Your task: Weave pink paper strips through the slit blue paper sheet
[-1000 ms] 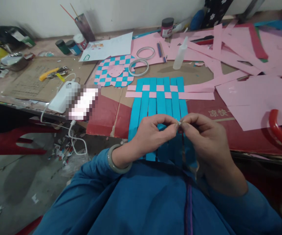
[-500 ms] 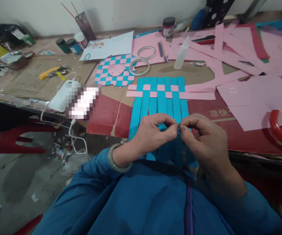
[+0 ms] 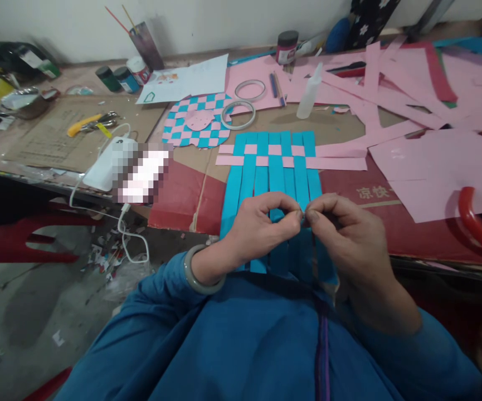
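The left hand [image 3: 261, 228] and right hand [image 3: 351, 239] are both closed into loose curls just below the middle of the frame, their thumb and forefinger tips meeting to pinch a pale sliver [image 3: 303, 214], too small to identify. They hover over the lower half of a woven paper mat [image 3: 276, 181], and a pale bangle [image 3: 201, 273] circles the left wrist. The mat's long axis points straight up the frame, away from the person: its blue strips [image 3: 233, 200] run side by side from the upper edge down past the hands towards the blue shirt [image 3: 241, 345]. Two pink strips [image 3: 336, 163] weave across them near the top, lying crosswise, their right ends reaching well beyond the blue. The mat lies on a red-printed cardboard sheet [image 3: 186, 203] on the table [image 3: 73, 133]. Just above it, towards the upper left, lies a finished pink-and-blue checkered mat [image 3: 194, 120], beside a tape roll [image 3: 237, 115]. A plastic glue bottle [image 3: 308, 92] stands upper centre, and loose pink paper [image 3: 433, 178] covers the right side.
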`<move>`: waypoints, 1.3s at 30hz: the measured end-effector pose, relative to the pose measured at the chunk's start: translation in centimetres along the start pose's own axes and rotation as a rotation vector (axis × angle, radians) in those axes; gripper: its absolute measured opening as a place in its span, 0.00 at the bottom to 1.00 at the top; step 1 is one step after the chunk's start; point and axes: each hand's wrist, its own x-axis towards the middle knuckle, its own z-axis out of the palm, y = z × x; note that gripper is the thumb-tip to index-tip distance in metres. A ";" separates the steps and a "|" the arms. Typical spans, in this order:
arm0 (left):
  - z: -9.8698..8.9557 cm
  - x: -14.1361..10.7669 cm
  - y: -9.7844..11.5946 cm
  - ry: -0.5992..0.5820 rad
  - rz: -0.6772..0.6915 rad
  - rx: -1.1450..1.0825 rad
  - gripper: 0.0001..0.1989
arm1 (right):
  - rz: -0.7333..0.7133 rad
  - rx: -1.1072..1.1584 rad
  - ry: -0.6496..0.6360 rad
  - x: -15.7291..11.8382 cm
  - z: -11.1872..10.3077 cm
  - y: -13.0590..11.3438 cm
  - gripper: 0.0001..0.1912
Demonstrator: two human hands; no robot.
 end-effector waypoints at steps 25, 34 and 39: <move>0.0 0.0 0.2 -0.033 -0.025 -0.049 0.07 | 0.223 0.280 -0.053 0.3 0.2 0.0 0.07; -0.1 0.1 0.3 -0.058 -0.081 -0.079 0.08 | 0.240 0.335 -0.047 0.1 0.2 0.7 0.07; -0.2 0.0 0.2 -0.060 -0.157 -0.071 0.08 | 0.163 0.145 -0.014 -0.1 0.3 0.1 0.07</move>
